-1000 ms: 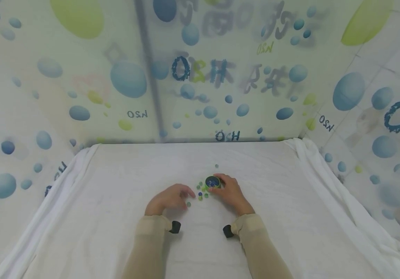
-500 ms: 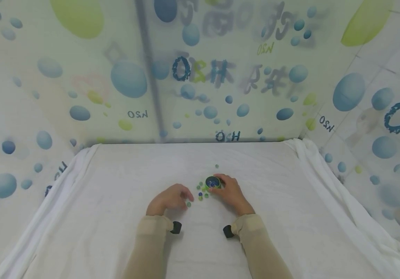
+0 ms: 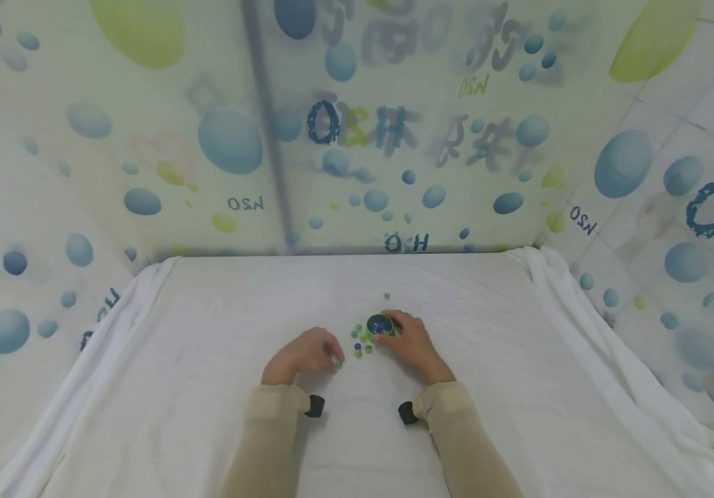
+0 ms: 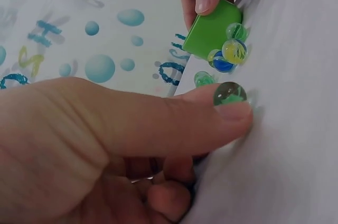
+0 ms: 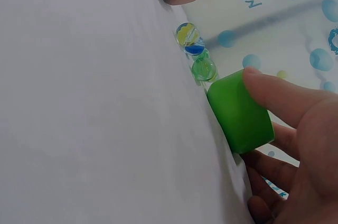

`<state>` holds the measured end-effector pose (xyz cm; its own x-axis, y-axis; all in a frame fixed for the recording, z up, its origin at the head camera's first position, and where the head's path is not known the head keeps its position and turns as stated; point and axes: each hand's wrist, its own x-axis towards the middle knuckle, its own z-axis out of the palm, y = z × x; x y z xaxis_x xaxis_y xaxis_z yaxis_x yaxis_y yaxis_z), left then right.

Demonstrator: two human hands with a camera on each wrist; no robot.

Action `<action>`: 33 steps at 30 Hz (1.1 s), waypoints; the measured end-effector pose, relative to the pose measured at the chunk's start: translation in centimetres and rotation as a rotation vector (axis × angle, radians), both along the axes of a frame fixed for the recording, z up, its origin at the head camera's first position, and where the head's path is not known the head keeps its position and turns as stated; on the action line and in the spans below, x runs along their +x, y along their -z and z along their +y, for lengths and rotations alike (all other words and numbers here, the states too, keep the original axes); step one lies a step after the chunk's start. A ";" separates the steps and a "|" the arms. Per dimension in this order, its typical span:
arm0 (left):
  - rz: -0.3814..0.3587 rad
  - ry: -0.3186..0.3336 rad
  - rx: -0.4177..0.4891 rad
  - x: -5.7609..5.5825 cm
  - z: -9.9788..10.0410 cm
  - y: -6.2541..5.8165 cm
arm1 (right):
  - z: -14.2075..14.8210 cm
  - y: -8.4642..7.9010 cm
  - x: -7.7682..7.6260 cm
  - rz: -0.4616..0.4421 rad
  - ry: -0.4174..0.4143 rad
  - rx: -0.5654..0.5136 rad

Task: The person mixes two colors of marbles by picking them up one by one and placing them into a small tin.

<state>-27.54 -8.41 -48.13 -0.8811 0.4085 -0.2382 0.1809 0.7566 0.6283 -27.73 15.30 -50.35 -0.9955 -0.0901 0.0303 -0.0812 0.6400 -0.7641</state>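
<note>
Between thumb and forefinger, my left hand [image 3: 305, 354] pinches a clear marble with a green swirl [image 4: 230, 92], low over the white cloth. My right hand [image 3: 416, 348] grips a small green cup [image 5: 240, 112] by its side, with the thumb on one side and fingers round the other. From above, the cup's dark interior shows bluish contents that look like marbles. Several loose marbles lie just left of the cup, among them a yellow-and-white marble [image 4: 234, 51], a blue marble [image 5: 195, 47] and a green marble [image 5: 204, 69].
A white cloth [image 3: 238, 297] covers the table, bunched into folds along both sides. One lone marble [image 3: 387, 296] lies beyond the cup. Behind the table stands a wall [image 3: 357, 173] printed with blue and green bubbles.
The left thumb and fingers have drawn together onto the green-swirled marble, which lay by the fingertips before. The right hand and cup have stayed in place.
</note>
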 end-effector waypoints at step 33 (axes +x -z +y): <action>-0.005 0.075 0.045 0.2 0.9 0.0 | 0.0 0.1 -0.2 0.000 0.006 0.003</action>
